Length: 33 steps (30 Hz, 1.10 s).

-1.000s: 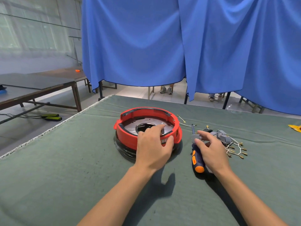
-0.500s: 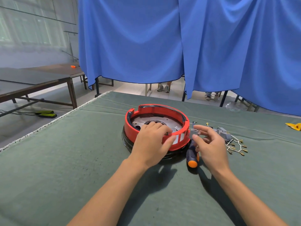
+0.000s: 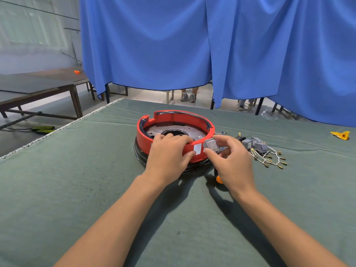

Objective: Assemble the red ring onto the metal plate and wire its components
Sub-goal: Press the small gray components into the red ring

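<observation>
The red ring (image 3: 154,122) sits around the round metal plate (image 3: 192,130) on a black base, at the middle of the green table. My left hand (image 3: 169,153) grips the ring's near wall, fingers curled over the rim and thumb on the outside, beside two rectangular cut-outs. My right hand (image 3: 231,160) pinches a small grey rocker switch (image 3: 212,144) and holds it right against the ring's near-right wall at the cut-outs. More grey switches with white wires and gold terminals (image 3: 265,153) lie to the right.
A screwdriver with an orange and black handle (image 3: 218,177) lies under my right hand, mostly hidden. A yellow scrap (image 3: 341,134) lies far right on the green cloth (image 3: 77,180). Blue curtains (image 3: 173,45) hang behind the table; a dark bench (image 3: 38,87) stands at left.
My right hand lifted a grey switch from the table and brought it leftwards to the ring's near wall. My left hand turned the ring, bringing the cut-outs to the near side, and keeps its grip on the rim.
</observation>
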Each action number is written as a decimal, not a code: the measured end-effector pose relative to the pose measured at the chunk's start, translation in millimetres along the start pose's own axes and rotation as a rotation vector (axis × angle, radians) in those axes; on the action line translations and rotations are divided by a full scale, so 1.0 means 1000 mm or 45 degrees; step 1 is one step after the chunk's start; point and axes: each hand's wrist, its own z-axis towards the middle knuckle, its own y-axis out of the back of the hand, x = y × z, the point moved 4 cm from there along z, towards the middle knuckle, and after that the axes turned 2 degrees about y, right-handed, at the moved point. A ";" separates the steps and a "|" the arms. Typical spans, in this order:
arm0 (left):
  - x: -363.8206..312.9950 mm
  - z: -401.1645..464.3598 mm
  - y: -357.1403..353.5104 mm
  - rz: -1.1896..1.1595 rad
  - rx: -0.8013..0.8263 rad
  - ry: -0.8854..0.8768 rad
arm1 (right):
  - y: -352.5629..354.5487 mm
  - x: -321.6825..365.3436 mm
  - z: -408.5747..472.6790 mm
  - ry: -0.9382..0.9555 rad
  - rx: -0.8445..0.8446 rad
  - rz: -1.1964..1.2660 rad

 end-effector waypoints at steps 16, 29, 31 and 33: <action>-0.001 0.000 0.009 -0.140 0.027 0.034 | -0.002 -0.002 -0.005 0.010 -0.015 0.091; -0.025 0.001 0.025 -0.098 -0.089 -0.276 | -0.006 0.020 -0.009 0.130 0.084 0.284; -0.025 0.001 0.028 -0.109 -0.156 -0.285 | -0.007 0.020 -0.009 0.029 0.030 0.388; -0.025 0.000 0.032 -0.146 -0.220 -0.274 | -0.006 0.019 -0.009 -0.086 -0.035 0.394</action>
